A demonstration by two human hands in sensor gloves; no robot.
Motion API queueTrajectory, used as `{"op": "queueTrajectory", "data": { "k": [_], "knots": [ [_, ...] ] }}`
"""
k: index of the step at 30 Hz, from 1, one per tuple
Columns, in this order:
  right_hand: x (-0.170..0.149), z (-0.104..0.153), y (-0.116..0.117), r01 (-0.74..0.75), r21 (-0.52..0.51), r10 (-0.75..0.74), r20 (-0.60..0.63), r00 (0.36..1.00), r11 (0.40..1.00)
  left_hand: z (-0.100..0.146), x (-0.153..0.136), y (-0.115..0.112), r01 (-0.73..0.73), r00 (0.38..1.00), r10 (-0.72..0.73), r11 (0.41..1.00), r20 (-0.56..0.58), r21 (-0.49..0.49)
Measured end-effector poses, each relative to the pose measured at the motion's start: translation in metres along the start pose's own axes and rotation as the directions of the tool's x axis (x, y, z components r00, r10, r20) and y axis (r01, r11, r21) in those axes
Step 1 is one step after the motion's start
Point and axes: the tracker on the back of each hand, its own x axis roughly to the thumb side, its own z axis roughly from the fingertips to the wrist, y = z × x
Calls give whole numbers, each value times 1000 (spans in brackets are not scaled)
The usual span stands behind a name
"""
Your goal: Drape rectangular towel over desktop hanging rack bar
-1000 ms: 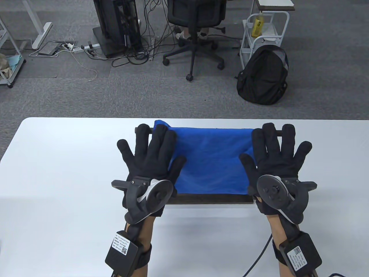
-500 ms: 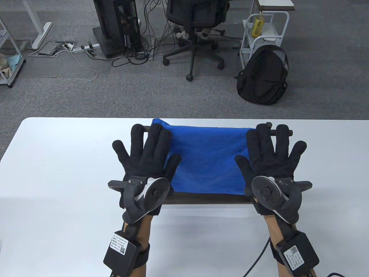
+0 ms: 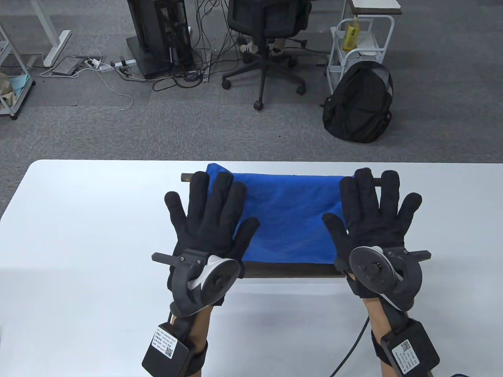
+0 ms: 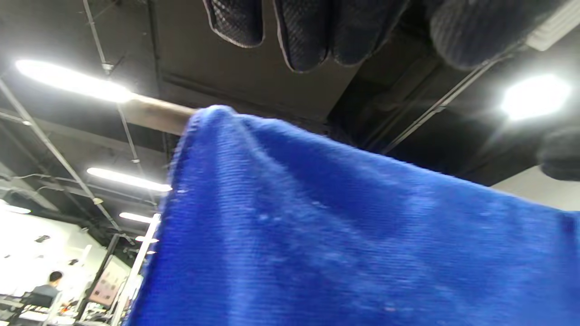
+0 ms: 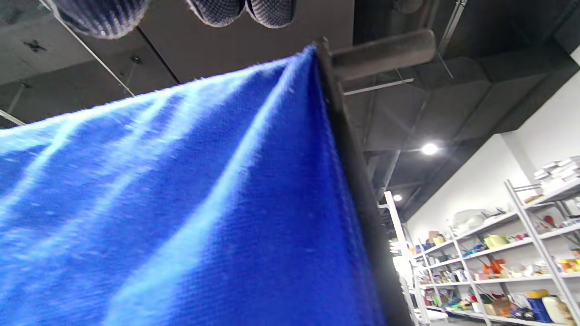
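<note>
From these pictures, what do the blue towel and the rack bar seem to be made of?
Blue towel: soft woven or knitted cloth, probably microfiber or cotton; fine ribbed weave and fuzzy edges show in both wrist views.
Rack bar: round, matte, dark rod, perhaps wood or coated metal; unclear.

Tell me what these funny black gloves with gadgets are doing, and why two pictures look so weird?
Those are a person's left hand and right hand in black sensor gloves, with trackers strapped on their backs. One camera looks down at the white table. The two odd pictures come from wrist cameras looking upward, so you see ceiling lights. A soft blue rectangular towel hangs over the dark bar of a small desktop rack. Both hands are spread open at the towel's two ends; neither grips anything.
</note>
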Motion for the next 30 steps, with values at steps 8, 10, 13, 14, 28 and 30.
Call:
{"op": "queueTrajectory", "data": {
  "k": [8, 10, 13, 14, 28, 30],
  "knots": [
    [17, 47, 9, -49, 46, 42, 148, 988, 998, 14, 28, -9, 13, 983, 10, 992, 185, -122],
    [17, 59, 21, -40, 88, 26, 160, 987, 995, 27, 31, -15, 16, 981, 17, 986, 195, -166],
    [15, 77, 41, -31, 147, 7, 162, 987, 989, 50, 31, -34, 61, 974, -10, 974, 226, -220],
    [15, 85, 50, -25, 166, -4, 171, 985, 986, 58, 31, -42, 57, 971, -2, 973, 238, -225],
    [11, 132, 110, -85, 579, 8, 134, 991, 811, 118, 28, -115, 53, 967, 73, 880, 244, -471],
    [12, 136, 114, -110, 631, 33, 133, 991, 768, 121, 32, -118, 58, 966, 88, 841, 243, -538]
  ]
}}
